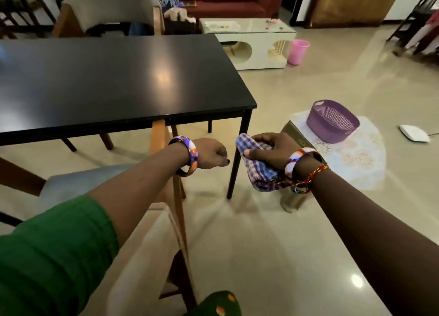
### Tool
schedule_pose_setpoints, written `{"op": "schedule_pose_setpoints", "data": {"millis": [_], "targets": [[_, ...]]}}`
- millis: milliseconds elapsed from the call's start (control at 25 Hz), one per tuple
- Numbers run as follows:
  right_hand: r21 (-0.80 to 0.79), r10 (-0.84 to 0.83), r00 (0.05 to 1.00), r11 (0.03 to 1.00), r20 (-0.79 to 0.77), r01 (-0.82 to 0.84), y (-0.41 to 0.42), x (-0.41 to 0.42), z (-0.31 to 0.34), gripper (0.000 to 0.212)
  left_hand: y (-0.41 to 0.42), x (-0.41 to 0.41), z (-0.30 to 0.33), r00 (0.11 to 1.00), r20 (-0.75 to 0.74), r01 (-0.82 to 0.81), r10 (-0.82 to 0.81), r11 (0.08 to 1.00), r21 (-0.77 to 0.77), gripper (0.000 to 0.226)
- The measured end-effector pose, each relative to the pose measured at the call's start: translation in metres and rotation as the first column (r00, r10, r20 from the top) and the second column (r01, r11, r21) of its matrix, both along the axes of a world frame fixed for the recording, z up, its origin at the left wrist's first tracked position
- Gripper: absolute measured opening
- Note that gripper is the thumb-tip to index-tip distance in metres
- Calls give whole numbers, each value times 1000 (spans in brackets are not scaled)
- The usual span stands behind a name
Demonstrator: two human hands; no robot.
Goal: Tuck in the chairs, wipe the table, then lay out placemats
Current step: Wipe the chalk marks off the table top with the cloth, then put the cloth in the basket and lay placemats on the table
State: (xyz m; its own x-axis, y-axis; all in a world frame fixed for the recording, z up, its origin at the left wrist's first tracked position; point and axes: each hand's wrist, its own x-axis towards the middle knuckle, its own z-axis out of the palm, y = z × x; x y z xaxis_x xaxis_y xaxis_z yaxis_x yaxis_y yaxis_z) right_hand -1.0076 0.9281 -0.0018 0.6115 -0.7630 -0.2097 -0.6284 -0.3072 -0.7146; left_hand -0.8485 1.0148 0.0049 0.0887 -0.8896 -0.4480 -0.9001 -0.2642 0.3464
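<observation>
Green sleeve fabric [47, 249] covers the left upper arm at the lower left, and both forearms reach forward over the pale tiled floor [261, 244]. Left hand [210, 154] hangs just off the near right corner of the black counter [114, 78], its fingers curled into a loose fist with nothing visible in them; a purple and orange bangle [187, 155] circles that wrist. Right hand [268, 153] grips a bunched blue checked cloth [254, 171], fingers curled over the top and thumb pressed on its near side, the cloth drooping below the palm, apart from the counter and beside its front right leg. A near chair [164, 135] with wooden frame and pale seat stands partly pulled out at the counter's near edge; a second chair [111, 9] sits at the far edge. To the right, a purple basket [332, 123] rests on a lace mat [361, 159] on the floor, and a pink bin [298, 52] stands near a low cream coffee table [259, 52].
</observation>
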Motion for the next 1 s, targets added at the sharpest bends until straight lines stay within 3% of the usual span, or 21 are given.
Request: {"op": "schedule_pose_setpoints", "data": {"millis": [160,360,520,680,760,880,960,1000], "targets": [[75,21,999,997,-34,-18,-86,-37,-30,44,-90,-27,-31,999,-2,46,-47,975,215,43],[57,5,994,998,-109,1,-238,-63,-50,51,-243,-61,-61,996,-94,29,-12,982,185,41],[63,-35,981,997,-191,47,-351,-100,-58,51,-350,-94,-68,994,-99,72,-48,962,265,43],[46,-92,975,994,-203,104,-445,-134,-74,52,-442,-125,-68,994,-106,36,-5,955,293,41],[17,-118,979,992,-165,123,-496,-149,-92,51,-485,-139,-104,992,-124,16,27,942,336,38],[21,-135,989,990,-54,136,-566,-162,-123,47,-588,-87,-338,936,-90,-273,341,862,427,51],[71,-139,990,988,-5,139,-606,-166,-142,46,-614,-105,-363,755,-194,-488,627,734,472,52],[102,-106,994,989,-19,108,-624,-167,-153,46,-615,-133,-322,740,-179,-509,648,714,480,45]]}}
